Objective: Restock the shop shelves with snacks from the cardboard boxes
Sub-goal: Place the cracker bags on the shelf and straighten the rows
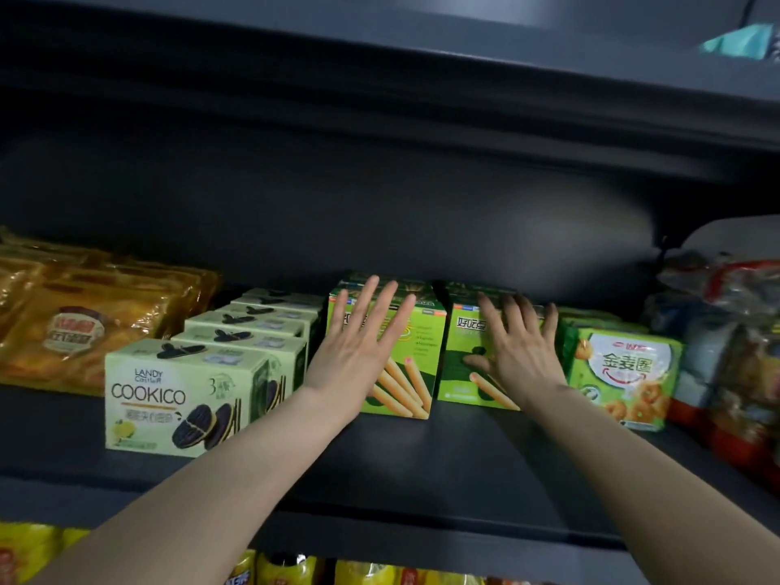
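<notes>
The left grip [358,356] is open, fingers straight and spread, its palm flat against the front face of the left green biscuit-stick box [415,365]. The right grip [517,352] is open the same way, laid on the front of the right green biscuit-stick box [460,361], though that hand is blurred, so the contact looks likely rather than certain. The two boxes stand upright, close together side by side, set back from the front edge of the dark shelf [422,466]. Just to their left a row of pale green COOKICO boxes [181,399] runs front to back, the front one nearer the shelf edge than the stick boxes. Further left lie stacked orange-wrapped packs [84,327]. Just beside the right box stands a green bag of ring biscuits [624,373], and beyond it a heap of mixed packets [738,331] fills the shelf's right end. Below the shelf edge, yellow packets [287,570] show on a lower level.
</notes>
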The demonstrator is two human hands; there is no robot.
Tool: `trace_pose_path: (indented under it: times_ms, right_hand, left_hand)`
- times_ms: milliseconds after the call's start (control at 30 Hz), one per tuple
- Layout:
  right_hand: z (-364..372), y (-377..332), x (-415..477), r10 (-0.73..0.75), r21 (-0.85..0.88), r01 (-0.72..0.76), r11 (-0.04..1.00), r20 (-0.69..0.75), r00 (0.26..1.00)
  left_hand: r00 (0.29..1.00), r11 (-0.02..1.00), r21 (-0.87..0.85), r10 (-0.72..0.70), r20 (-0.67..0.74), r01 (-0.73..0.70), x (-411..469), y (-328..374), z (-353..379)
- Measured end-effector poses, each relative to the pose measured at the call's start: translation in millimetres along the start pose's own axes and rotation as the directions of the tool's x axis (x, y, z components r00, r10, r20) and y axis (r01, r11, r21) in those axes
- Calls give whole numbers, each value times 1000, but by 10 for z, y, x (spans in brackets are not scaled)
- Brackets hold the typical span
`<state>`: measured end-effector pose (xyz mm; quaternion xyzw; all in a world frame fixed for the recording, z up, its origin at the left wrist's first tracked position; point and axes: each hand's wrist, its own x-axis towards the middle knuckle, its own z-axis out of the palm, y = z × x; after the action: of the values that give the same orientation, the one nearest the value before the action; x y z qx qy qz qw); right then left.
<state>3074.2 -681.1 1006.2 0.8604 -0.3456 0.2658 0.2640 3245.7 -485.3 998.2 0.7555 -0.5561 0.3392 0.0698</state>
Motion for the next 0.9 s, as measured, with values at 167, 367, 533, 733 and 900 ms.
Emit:
trace_pose_path:
  times_ms: [167, 367, 533, 733, 900]
  right_hand:
    - [-250, -291, -206, -25, 188, 62, 980, -197, 980]
    - [-250, -664, -353, -275, 85, 297, 951, -200, 940]
    - [-172, -742, -274, -215, 9, 218, 976, -109, 970]
    - [-467, -804, -410, -144, 47, 152, 987, -144, 979]
    - [-804, -1122, -604, -15, 196, 72, 978, -276, 961]
  left_hand:
    - [992, 999, -16, -45, -119, 43, -203, 4, 42]
    - [996, 997, -46, -57, -64, 55, -348, -13, 97]
    - [997, 997, -11, -82, -11, 82, -271, 61, 14]
    - [983, 998, 8, 57, -174, -56, -518, -26, -363]
    - [943, 1000, -16, 11, -334, -17, -1144, -375, -603]
